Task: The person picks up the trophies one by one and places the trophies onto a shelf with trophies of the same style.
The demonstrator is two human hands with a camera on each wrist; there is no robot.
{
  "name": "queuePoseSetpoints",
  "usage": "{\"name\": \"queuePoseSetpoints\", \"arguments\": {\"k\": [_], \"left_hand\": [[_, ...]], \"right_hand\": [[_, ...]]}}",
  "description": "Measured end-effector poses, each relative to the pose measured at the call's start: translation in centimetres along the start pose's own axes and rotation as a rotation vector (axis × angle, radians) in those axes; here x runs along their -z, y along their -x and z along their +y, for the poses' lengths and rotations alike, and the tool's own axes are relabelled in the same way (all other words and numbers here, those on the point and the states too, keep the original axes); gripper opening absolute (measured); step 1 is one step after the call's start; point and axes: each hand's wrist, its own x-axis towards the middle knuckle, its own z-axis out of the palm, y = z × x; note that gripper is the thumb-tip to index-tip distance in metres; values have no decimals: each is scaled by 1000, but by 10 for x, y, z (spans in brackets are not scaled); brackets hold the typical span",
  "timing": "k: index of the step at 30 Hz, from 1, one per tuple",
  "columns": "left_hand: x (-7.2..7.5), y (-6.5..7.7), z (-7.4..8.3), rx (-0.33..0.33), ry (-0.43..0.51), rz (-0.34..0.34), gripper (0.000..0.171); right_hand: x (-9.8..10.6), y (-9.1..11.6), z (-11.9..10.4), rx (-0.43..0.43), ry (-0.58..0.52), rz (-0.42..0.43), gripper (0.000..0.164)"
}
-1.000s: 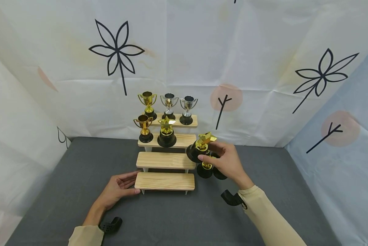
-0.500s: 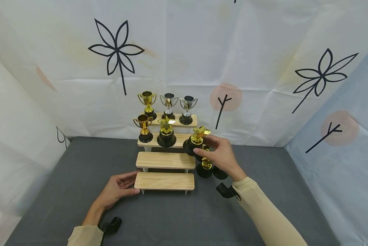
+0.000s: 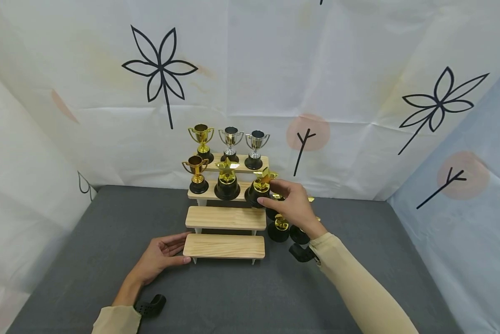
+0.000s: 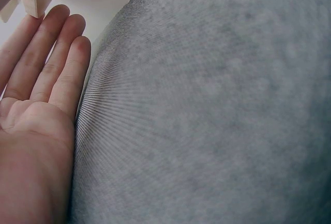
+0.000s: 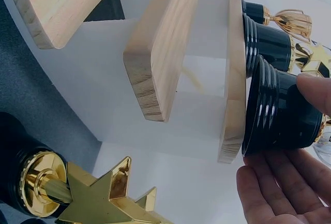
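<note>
My right hand [image 3: 295, 204] holds a gold star trophy [image 3: 255, 192] by its black base, thumb in front and fingers behind. The trophy is upright at the right end of the second-highest step [image 5: 236, 100] of a wooden stepped stand [image 3: 225, 246]. In the right wrist view its base lies against that step or just off it. On the same step are another star trophy [image 3: 227, 185] and a bronze-coloured cup trophy [image 3: 197, 174]. My left hand [image 3: 160, 260] is at the left end of the lowest step, its fingers straight and its thumb touching the edge.
A gold cup trophy [image 3: 201, 137] and two silver cup trophies [image 3: 231, 137] stand on the top step. Several star trophies [image 3: 279, 232] are grouped on the grey table [image 3: 233, 301], right of the stand, partly under my right forearm. A patterned white cloth [image 3: 266, 69] hangs behind.
My right hand has carried the star trophy leftward and toward the back, from above the grouped trophies to the second-highest step. The trophy has become more upright. My left hand stays put.
</note>
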Motion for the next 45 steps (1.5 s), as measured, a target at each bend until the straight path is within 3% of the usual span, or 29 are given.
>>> {"name": "queuePoseSetpoints", "arguments": {"k": [11, 45], "left_hand": [[0, 1, 0, -12, -6, -4, 75], [0, 1, 1, -9, -21, 5, 74]], "right_hand": [[-4, -7, -3, -44, -4, -23, 63], [-8, -13, 0, -32, -45, -17, 63]]}}
